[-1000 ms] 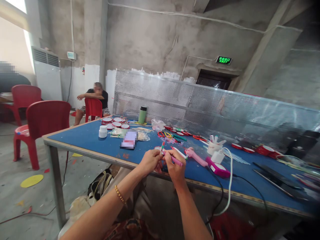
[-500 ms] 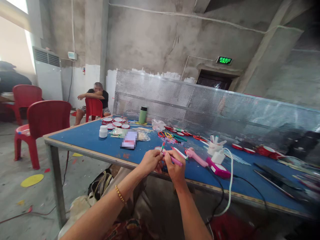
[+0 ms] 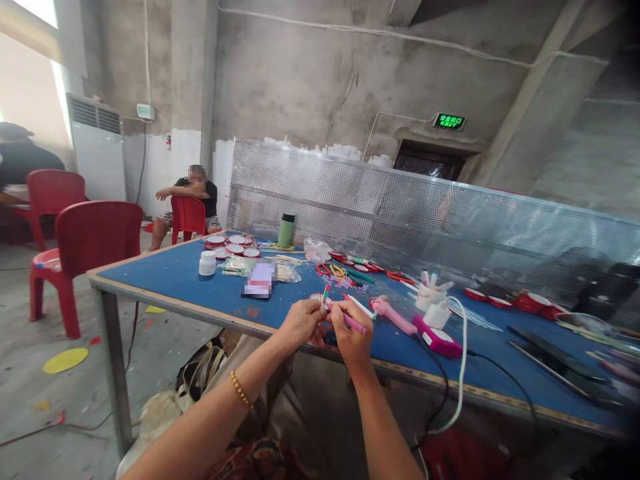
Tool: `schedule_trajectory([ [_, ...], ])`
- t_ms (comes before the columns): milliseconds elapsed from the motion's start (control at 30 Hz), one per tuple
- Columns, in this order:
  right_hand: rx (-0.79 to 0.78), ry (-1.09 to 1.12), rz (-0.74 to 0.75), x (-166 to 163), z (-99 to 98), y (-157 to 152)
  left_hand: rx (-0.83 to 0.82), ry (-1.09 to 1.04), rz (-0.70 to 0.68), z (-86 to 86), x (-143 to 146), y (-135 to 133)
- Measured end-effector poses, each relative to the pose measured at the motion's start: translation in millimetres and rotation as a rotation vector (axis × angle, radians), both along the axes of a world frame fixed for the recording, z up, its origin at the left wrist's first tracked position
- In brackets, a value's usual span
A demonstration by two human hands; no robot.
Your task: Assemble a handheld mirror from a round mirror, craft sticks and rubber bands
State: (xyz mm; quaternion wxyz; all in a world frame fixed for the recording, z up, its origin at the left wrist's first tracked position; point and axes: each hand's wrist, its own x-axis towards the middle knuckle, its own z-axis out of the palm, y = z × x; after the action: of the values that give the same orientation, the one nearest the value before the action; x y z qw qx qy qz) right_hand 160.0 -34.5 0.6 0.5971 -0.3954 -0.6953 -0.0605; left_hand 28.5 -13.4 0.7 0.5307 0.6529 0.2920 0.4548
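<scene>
At the near edge of the table, my left hand is closed, pinching a small thin strip with red, green and white on it. My fingers hide its lower part. Close beside it, my right hand grips a pink pen, its tip end pointing toward the strip; I cannot tell whether they touch. Just beyond my right hand lie a white pen and a pink glue gun. Part of a red-rimmed white disc shows behind my left fingers.
On the blue table are a phone, a white jar, a green bottle, scissors, red-rimmed discs and a magenta box with cables. Behind stands a perforated metal screen. A person sits beyond.
My right hand and the pink pen have shifted very slightly. My left hand keeps its hold on the strip in nearly the same place.
</scene>
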Motion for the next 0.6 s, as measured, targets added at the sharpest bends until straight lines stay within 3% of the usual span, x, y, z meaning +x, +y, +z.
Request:
schedule_trajectory([
  [600,-0.018,-0.03,0.007,-2.1,2.4,-1.9,0.008,0.011,-0.002,-0.7,-0.6,0.0],
])
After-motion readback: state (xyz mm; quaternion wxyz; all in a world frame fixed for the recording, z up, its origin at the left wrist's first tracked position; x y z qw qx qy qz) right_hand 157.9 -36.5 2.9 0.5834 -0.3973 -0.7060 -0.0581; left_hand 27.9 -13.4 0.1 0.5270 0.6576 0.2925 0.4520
